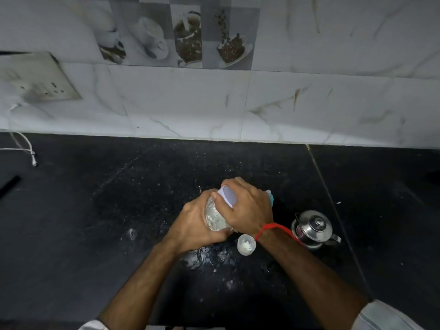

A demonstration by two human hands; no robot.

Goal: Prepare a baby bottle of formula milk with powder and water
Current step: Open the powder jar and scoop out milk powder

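1. Hands are busy in the middle of the black speckled stone counter (pixel 95 222).
2. The left hand (pixel 192 225) is wrapped tight around the clear plastic baby bottle (pixel 215 217), low on its left side.
3. The bottle is tilted, with its top leaning away toward the far wall.
4. Wet white stuff clings inside the clear part.
5. The right hand (pixel 247 206) is closed over the top of the bottle, its fingers pressed on the pale purple round cap (pixel 227 195).
6. A bit of light blue plastic (pixel 270 197) peeks out just right of that hand; I cannot tell what it is.
7. A red thread band (pixel 273 228) goes around the right wrist.
8. A small white round cup (pixel 246 244) with white lumps inside sits on the counter, near and just right of the bottle.
9. A shiny steel pot with a knob lid (pixel 314 227) stands further right.
10. White powder spots (pixel 202 257) are spilled on the counter near the arms.
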